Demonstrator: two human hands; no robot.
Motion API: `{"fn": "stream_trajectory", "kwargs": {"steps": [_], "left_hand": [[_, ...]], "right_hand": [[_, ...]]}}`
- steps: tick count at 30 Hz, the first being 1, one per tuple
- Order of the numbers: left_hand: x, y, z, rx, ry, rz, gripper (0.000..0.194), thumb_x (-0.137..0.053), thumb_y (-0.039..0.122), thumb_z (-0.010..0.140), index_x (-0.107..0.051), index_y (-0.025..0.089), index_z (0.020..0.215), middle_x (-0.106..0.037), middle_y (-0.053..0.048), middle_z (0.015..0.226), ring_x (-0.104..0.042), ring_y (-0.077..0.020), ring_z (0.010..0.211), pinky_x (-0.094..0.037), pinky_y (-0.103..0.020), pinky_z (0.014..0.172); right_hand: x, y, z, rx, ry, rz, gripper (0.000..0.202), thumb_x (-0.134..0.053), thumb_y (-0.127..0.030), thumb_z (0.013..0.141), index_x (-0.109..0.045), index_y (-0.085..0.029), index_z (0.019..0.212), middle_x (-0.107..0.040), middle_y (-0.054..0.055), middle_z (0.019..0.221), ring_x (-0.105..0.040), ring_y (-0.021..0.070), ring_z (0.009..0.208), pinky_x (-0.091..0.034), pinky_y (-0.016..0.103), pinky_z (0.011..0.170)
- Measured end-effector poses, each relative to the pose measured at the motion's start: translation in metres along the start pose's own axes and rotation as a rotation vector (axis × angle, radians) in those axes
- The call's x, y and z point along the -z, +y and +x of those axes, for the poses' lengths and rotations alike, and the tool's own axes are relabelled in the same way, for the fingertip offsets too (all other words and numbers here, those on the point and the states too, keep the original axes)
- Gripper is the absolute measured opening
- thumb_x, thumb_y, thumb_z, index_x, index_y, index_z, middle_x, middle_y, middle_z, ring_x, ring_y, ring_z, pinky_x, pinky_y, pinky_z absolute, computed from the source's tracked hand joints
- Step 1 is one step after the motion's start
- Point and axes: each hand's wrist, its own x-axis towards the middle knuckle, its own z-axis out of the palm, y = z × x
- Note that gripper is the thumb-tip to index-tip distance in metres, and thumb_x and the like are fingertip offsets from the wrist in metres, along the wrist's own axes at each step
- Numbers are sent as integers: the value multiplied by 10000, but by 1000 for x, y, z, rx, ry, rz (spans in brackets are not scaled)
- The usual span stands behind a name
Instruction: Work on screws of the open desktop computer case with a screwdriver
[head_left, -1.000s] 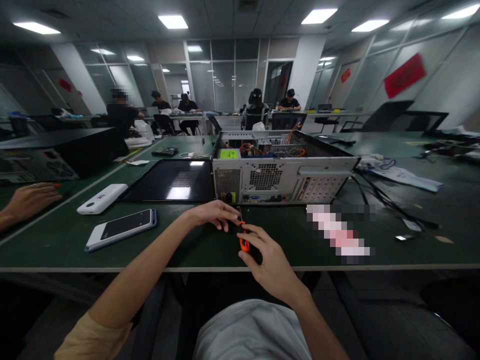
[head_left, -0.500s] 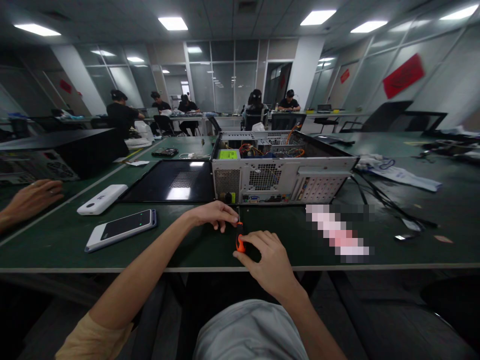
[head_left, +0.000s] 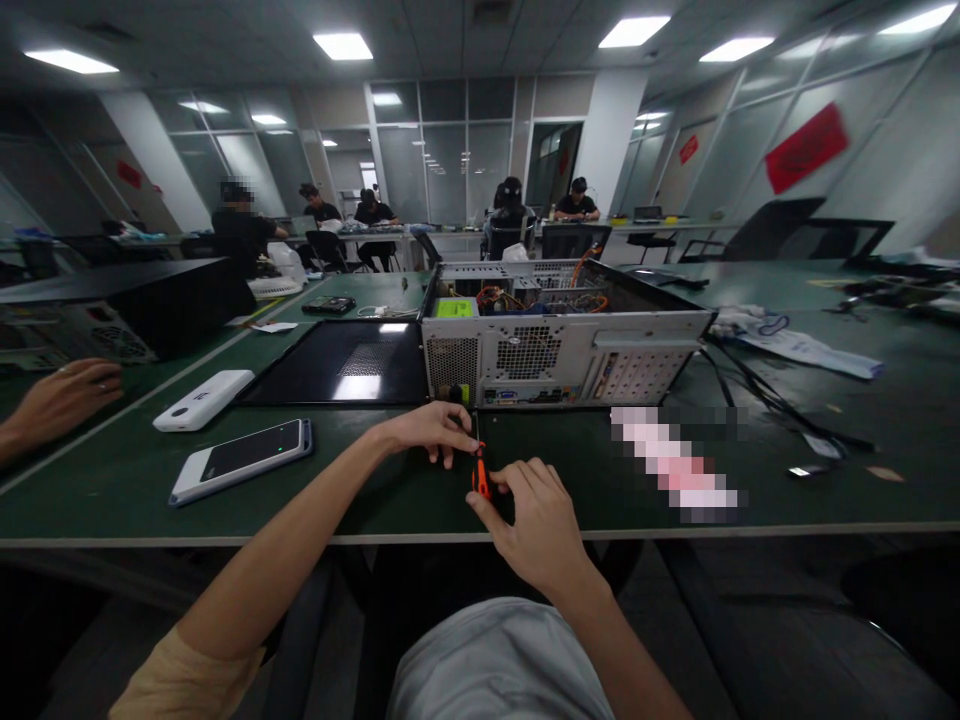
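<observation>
An open grey computer case (head_left: 559, 345) lies on the green table (head_left: 112, 490), its rear panel facing me. An orange-handled screwdriver (head_left: 479, 478) points its shaft at the lower left of that panel. My right hand (head_left: 536, 520) grips the handle from behind. My left hand (head_left: 431, 428) pinches the shaft close to the tip, just in front of the case.
A black side panel (head_left: 341, 362) lies left of the case. A phone (head_left: 244, 455) and a white power bank (head_left: 202, 398) sit further left. Another person's hand (head_left: 60, 398) rests at the far left by a second case (head_left: 112, 310). Cables (head_left: 772, 400) trail right.
My right hand has turned on the screwdriver handle and slid a little forward; the handle now sits more upright. My left hand stays on the shaft.
</observation>
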Motion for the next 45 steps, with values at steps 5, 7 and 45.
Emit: {"fn": "stream_trajectory", "kwargs": {"steps": [5,7,45], "left_hand": [[-2,5,-5,-85,-118,48,620,-911,470,662,-613,194,1131,-736,-13,948,-659,-89,523,-429,-168,407],[-2,5,-5,-109,-139,71,672,-899,456,684,-630,198,1242,-735,-28,995,-645,-79,522,-422,-172,407],[-3,-1,1,-131,-151,88,577,-787,468,818,-677,160,1293,-687,-7,824,-571,-61,501,-329,-160,386]], "right_hand": [[-1,-2,0,-12,-23,-60,319,-549,-439,1029,-608,-195,833,-676,57,818,-563,237,800,-367,373,774],[-1,-3,1,-16,-51,-86,335,-515,-443,1043,-604,-196,835,-681,63,822,-563,239,788,-365,373,758],[-6,-2,3,-47,-3,-140,402,-494,-422,1053,-578,-224,713,-655,32,660,-602,204,679,-372,347,677]]}}
